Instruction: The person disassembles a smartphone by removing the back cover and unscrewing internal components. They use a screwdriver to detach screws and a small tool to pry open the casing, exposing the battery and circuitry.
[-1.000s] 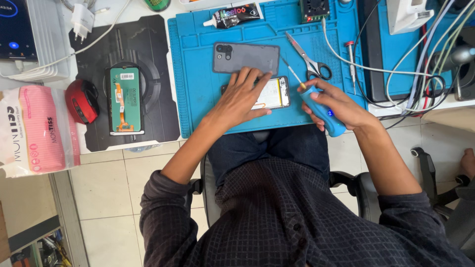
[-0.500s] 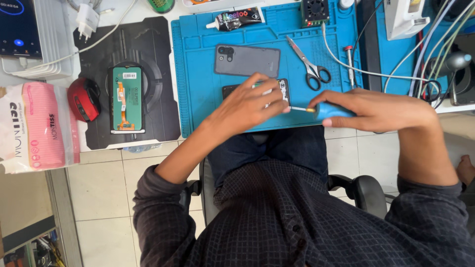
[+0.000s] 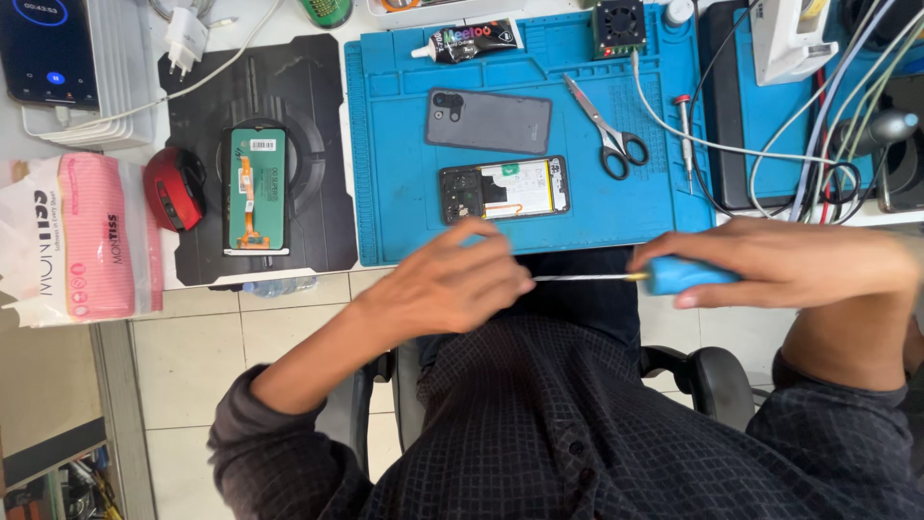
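The right hand point(image 3: 780, 262) lies palm-down, fingers wrapped around the blue handle of a screwdriver point(image 3: 643, 277) held level over the lap, below the blue mat point(image 3: 404, 193). The left hand point(image 3: 448, 286), fingers curled together, pinches its tip.

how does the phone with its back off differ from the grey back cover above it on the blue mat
The opened phone shows its insides: dark board at the left, pale battery area with a yellow edge at the right. The grey back cover is plain and closed, with a camera cut-out at its left end. The opened phone lies nearer the hands, the back cover farther up the blue mat. Both lie flat, lengthwise, untouched.
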